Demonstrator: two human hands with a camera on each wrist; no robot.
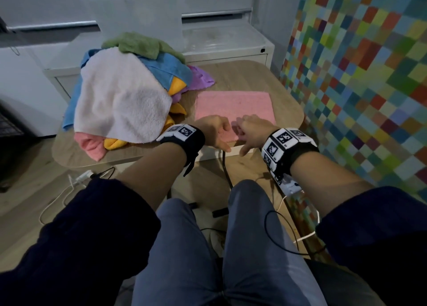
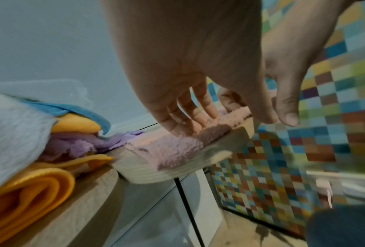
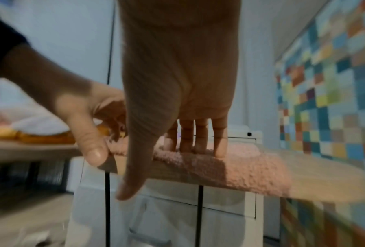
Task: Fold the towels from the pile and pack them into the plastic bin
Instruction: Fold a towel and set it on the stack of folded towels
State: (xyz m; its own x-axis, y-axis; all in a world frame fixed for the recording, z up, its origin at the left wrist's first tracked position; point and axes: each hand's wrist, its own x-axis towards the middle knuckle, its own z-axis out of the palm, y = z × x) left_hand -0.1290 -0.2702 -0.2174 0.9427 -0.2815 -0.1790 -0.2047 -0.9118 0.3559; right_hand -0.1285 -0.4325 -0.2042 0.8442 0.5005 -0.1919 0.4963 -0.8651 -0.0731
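We see a pink towel (image 1: 233,105) of fuzzy, nubbly matt terry cloth lying on a table (image 1: 286,108) of pale matt wood grain. The white towel (image 1: 120,97) on the pile looks thick and fleecy, the orange one (image 2: 35,185) smoother. Behind, a clear plastic bin (image 1: 138,21) shows glossy, faintly frosted walls.

We see a home room, likely a laundry corner: wooden tabletop (image 1: 233,74), heaped towels (image 1: 120,97), white cabinet (image 1: 231,51), multicoloured checkered wall (image 1: 358,74), wood floor (image 1: 23,190) with loose cables (image 1: 57,197).
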